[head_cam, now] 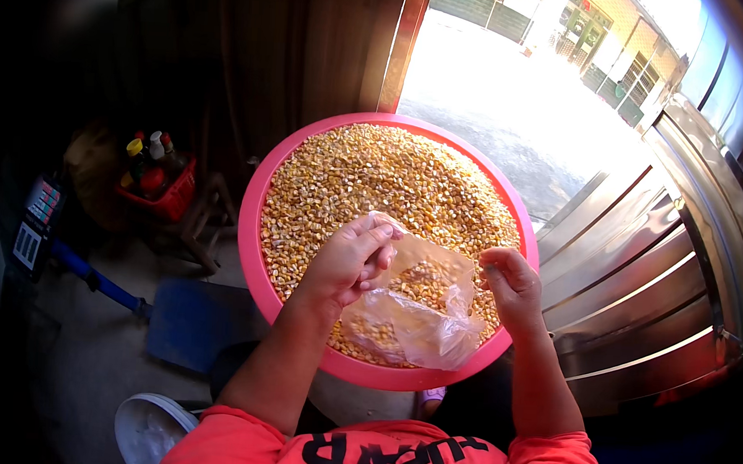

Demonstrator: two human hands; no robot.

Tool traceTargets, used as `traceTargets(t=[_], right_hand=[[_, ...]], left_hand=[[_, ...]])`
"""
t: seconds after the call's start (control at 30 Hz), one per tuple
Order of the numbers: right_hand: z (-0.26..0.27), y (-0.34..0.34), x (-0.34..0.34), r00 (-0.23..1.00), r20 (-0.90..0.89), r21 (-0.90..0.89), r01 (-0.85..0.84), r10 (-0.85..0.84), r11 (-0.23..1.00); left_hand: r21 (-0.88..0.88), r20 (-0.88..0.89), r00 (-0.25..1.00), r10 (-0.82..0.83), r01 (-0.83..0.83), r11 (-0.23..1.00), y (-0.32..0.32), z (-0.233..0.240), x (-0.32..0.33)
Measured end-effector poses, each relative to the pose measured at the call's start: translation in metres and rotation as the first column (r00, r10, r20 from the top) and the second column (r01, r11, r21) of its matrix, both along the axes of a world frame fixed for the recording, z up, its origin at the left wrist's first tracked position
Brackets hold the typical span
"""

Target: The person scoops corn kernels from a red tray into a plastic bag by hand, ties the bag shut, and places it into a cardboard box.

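A large round pink plastic basin (253, 270) full of dried corn kernels (362, 168) stands before me. Over its near half hangs a thin clear plastic bag (429, 336), its mouth spread so that kernels show in or through it. My left hand (361, 256) pinches the bag's upper left edge between thumb and fingers. At the bag's right side is my right hand (511, 277), its thumb and fingertips drawn together near the bag's edge; whether they grip the film is not plain.
To the left, a red plastic basket (174, 199) of bottles rests on a wooden stool (198, 238). A platform scale (196, 323) with a blue pole stands on the floor, a white bucket (147, 431) nearer me. Corrugated metal (633, 296) lines the right side, beside a bright doorway.
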State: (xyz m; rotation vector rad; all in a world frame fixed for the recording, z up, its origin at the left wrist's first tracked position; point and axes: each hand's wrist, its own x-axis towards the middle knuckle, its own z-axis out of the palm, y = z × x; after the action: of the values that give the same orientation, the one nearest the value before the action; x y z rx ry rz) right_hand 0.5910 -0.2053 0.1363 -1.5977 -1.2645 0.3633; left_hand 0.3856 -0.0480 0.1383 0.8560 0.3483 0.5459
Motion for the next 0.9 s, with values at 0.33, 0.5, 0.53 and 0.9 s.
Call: traceTargets(t=[0.33,0.5,0.53,0.9], right_hand=[[-0.055,-0.037,-0.003,0.756,0.647,-0.256,0.337,-0.099,0.906],[-0.067,-0.026,-0.014,0.729,0.677,-0.228,0.343,-0.104,0.911],[-0.069,-0.024,-0.013,0.736,0.668,-0.241,0.353,-0.11,0.904],[-0.063,-0.011,0.008,0.888,0.439,-0.17,0.233,-0.138,0.958]], left_hand=[[-0.013,-0.022,1.0,0.018,-0.019,1.0,0.0,0.001,0.0],[-0.008,-0.012,1.0,0.016,-0.016,1.0,-0.001,0.0,0.0],[-0.011,-0.006,1.0,0.016,-0.017,1.0,-0.001,0.0,0.0],[0.0,-0.013,1.0,0.02,-0.02,1.0,0.0,-0.002,-0.001]])
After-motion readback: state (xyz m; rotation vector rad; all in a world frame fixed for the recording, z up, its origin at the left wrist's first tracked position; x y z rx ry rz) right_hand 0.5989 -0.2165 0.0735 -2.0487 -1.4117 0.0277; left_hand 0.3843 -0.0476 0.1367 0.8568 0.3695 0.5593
